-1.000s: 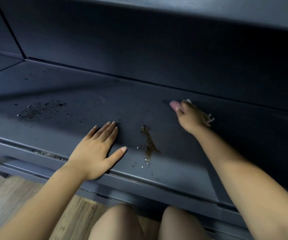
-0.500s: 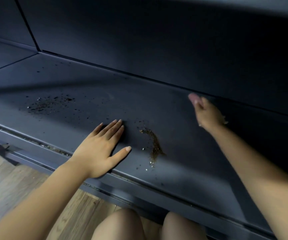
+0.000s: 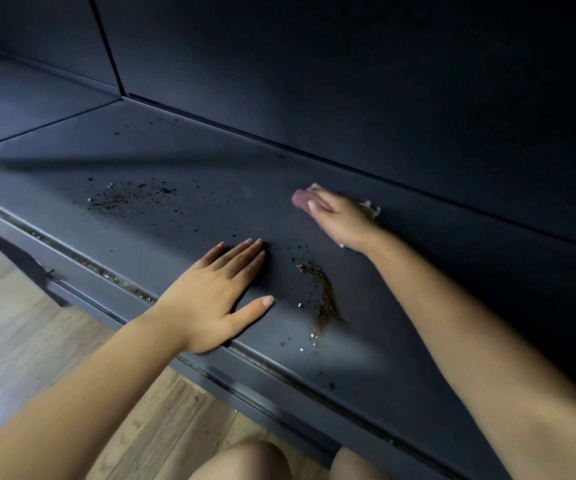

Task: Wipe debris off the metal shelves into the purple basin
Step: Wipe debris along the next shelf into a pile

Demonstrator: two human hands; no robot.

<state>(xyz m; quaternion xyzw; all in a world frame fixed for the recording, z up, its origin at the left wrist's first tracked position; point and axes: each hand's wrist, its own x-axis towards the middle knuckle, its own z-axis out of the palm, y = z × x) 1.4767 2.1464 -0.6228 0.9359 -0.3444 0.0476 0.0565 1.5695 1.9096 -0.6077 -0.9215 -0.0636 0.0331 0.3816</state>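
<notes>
Dark metal shelf [image 3: 182, 157] bears scattered debris [image 3: 323, 299].

Both forearms [image 3: 487, 358] are bare and sleeveless, with bare knees [image 3: 245, 460] below.

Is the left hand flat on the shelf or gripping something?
Flat. The left hand lies palm down on the metal shelf with straight, spread fingers and holds nothing; the brown debris streak lies just beside it.

Matt dark metal shelf [image 3: 182, 161], gritty brown debris [image 3: 323, 299], wood-grain floor [image 3: 16, 327]
</notes>
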